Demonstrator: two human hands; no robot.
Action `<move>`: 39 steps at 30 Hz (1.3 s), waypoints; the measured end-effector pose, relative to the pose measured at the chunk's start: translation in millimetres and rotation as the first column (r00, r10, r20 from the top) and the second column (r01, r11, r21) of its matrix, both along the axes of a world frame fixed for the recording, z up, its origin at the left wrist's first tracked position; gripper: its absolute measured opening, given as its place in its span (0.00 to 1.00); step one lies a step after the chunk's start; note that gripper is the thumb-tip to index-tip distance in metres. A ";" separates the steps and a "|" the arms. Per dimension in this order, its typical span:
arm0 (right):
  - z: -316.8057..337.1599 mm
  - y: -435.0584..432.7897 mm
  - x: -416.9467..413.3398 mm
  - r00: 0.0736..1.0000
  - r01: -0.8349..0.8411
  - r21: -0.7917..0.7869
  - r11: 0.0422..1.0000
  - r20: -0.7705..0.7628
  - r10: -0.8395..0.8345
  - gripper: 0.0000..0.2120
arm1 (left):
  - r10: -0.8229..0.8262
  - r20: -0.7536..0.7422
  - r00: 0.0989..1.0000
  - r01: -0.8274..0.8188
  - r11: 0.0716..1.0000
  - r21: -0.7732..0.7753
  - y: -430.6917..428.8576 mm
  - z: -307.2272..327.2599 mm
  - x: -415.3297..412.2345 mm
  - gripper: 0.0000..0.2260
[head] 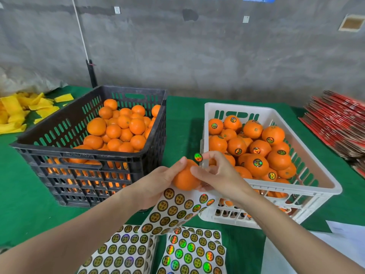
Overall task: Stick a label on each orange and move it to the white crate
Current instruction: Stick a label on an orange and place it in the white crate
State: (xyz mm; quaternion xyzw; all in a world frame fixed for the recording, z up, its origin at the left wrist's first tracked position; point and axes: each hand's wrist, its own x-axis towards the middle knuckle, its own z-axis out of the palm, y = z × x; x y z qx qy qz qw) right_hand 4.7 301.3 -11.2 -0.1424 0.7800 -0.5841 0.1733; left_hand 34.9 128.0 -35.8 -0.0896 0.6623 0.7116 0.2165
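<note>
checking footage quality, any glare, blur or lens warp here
Head view: wide-angle warp stretches the forearms at the bottom corners; the sticker sheets glint green; light is soft and even, faint shadow left of the white crate; right hand pinching a label looks slightly soft.

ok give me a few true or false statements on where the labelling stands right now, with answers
1. The right hand pinches a round label. True.
2. The orange held in the left hand already bears a label. False: none shows on its visible side.
3. The oranges in the black crate are labelled. False: the visible ones are bare; labelled ones lie in the white crate.
4. Label sheets lie on the green table. True.
</note>
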 end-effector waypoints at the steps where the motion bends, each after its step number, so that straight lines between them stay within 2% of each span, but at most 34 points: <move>1: 5.5 4.2 -2.2 0.998 0.004 0.031 1.000 -0.058 -0.003 0.20 | 0.006 0.009 1.000 -0.006 1.000 -0.020 -0.5 0.2 0.5 0.38; 3: 18.4 14.1 -7.2 0.984 0.043 0.013 0.999 -0.172 -0.041 0.06 | 0.010 0.047 0.999 -0.008 0.999 -0.032 -1.9 -0.7 1.2 0.40; 4: 24.0 17.6 -7.7 0.984 0.012 -0.008 1.000 -0.175 -0.013 0.03 | 0.014 0.068 0.998 -0.012 0.999 -0.031 -2.1 -1.9 1.2 0.40; 7: 30.3 15.0 2.4 0.966 -0.223 0.064 0.973 -0.121 0.229 0.10 | 0.041 0.105 0.994 -0.042 0.999 0.008 -0.6 -4.3 1.0 0.36; 9: 28.1 10.2 7.6 0.942 -0.262 0.187 0.947 -0.163 0.293 0.11 | 0.046 0.119 0.992 -0.052 0.997 0.051 0.9 -4.4 1.2 0.35; 11: 28.0 7.2 8.1 0.933 -0.244 0.234 0.941 -0.207 0.293 0.10 | 0.044 0.114 0.992 -0.050 0.997 0.051 0.6 -4.9 1.3 0.34; 20: 24.5 -0.3 10.3 0.904 -0.194 0.259 0.946 -0.327 0.275 0.12 | 0.029 0.100 0.995 -0.035 0.998 0.056 3.8 -2.1 5.6 0.33; 25: 23.2 1.4 17.0 0.824 -0.098 0.325 0.941 -0.504 0.260 0.12 | 0.001 0.054 0.999 -0.003 0.999 0.033 6.2 -1.7 9.5 0.33; 28: 21.2 3.8 20.8 0.810 -0.055 0.302 0.952 -0.544 0.219 0.12 | -0.036 0.039 0.999 0.035 0.999 0.036 5.4 -2.5 10.2 0.32; 30: 20.3 6.8 21.4 0.839 -0.060 0.273 0.960 -0.507 0.196 0.10 | -0.080 0.021 0.997 0.079 0.996 0.034 4.3 -1.1 13.2 0.32; 31: 20.4 9.2 20.4 0.871 -0.085 0.280 0.956 -0.445 0.207 0.15 | -0.110 0.010 0.994 0.110 0.994 0.013 4.4 -0.9 15.1 0.34; 33: 18.2 16.6 16.7 0.940 -0.187 0.279 0.942 -0.227 0.254 0.34 | -0.181 -0.004 0.983 0.181 0.983 -0.017 5.5 -2.0 17.9 0.42; 34: 16.0 20.3 15.9 0.954 -0.230 0.260 0.938 -0.129 0.270 0.36 | -0.200 -0.008 0.980 0.200 0.980 -0.009 6.7 -2.6 18.2 0.43; 35: 13.7 23.2 16.0 0.956 -0.260 0.228 0.939 -0.076 0.283 0.33 | -0.199 -0.018 0.980 0.199 0.980 0.002 8.7 -2.9 17.7 0.41; 37: 10.4 27.4 17.6 0.946 -0.303 0.158 0.940 -0.071 0.317 0.22 | -0.173 -0.035 0.984 0.174 0.984 0.026 15.9 -1.3 14.7 0.33; 39: 11.0 30.6 17.5 0.929 -0.337 0.126 0.933 -0.119 0.352 0.20 | -0.165 -0.023 0.986 0.166 0.985 0.050 24.1 4.5 8.9 0.32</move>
